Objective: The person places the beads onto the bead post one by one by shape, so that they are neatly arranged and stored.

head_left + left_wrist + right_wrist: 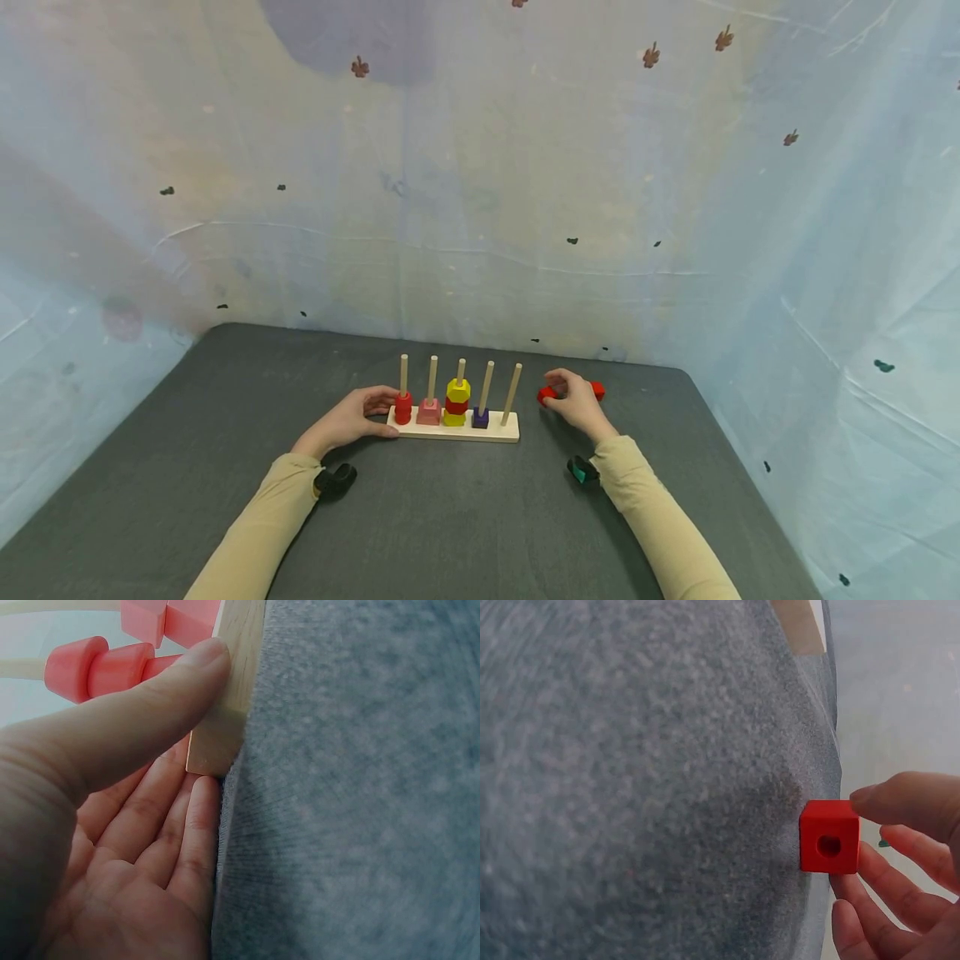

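Note:
My left hand (355, 421) grips the left end of a wooden peg stand (453, 432), its thumb on the front edge and its fingers behind. The stand has several upright pegs. From left to right they carry red rounded beads (403, 408), pink blocks (429, 412), a yellow and red stack (457, 403) and a dark purple block (481, 418); the rightmost peg (512, 395) is bare. Off the stand's right side, my right hand (576, 404) pinches a red cube (829, 837) with a round hole, thumb at one edge and fingers around the far side.
Another red piece (597, 390) lies just beyond the right hand, partly hidden by it. Dark grey cloth covers the table (450, 525). A pale patterned curtain (480, 208) hangs behind the table and along its sides.

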The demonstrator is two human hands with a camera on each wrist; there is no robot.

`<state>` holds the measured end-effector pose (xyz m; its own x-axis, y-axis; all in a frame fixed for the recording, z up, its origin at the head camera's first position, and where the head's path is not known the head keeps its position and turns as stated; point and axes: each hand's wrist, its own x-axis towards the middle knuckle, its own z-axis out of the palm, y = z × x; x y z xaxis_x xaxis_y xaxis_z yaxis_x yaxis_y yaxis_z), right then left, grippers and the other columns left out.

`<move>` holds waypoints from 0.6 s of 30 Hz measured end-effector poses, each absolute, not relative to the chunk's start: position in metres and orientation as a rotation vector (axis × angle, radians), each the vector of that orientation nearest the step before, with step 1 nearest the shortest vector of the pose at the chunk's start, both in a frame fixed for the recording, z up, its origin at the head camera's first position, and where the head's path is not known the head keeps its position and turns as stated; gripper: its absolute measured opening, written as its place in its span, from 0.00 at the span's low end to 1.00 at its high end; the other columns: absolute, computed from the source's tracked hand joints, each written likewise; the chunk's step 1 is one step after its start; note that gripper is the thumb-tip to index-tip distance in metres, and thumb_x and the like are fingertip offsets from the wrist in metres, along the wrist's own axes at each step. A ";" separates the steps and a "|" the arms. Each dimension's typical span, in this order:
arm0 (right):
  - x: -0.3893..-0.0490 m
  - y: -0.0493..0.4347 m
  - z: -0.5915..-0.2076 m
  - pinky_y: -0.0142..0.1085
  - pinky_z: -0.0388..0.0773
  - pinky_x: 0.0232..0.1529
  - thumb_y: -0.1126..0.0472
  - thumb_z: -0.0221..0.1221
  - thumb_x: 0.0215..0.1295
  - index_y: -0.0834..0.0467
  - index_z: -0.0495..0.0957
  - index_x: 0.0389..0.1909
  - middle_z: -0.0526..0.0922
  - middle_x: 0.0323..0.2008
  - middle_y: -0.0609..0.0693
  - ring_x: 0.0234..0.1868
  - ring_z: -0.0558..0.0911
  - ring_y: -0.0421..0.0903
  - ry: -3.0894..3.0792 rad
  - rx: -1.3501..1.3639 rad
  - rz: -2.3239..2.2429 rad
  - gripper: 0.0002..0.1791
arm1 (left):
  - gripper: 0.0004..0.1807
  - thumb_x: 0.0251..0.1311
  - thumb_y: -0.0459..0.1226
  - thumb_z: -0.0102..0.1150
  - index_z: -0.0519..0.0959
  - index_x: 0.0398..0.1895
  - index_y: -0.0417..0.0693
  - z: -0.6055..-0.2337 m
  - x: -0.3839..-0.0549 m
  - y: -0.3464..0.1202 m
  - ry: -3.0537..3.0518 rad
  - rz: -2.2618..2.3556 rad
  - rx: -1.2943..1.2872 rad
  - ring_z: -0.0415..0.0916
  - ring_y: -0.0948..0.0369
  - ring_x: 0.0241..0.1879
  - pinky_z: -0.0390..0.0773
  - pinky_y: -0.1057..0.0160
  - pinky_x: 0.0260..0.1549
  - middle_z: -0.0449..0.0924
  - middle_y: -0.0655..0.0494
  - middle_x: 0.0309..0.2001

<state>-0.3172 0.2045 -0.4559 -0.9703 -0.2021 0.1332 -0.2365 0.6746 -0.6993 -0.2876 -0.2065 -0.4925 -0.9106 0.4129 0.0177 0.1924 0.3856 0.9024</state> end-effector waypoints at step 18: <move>-0.314 0.208 -0.457 0.46 0.79 0.44 0.74 0.65 0.54 0.66 0.76 0.53 0.80 0.48 0.57 0.45 0.79 0.53 -2.925 0.442 1.139 0.23 | 0.39 0.47 0.40 0.75 0.69 0.62 0.39 -0.491 -0.286 -0.206 2.426 1.539 0.526 0.70 0.47 0.59 0.69 0.48 0.58 0.72 0.42 0.59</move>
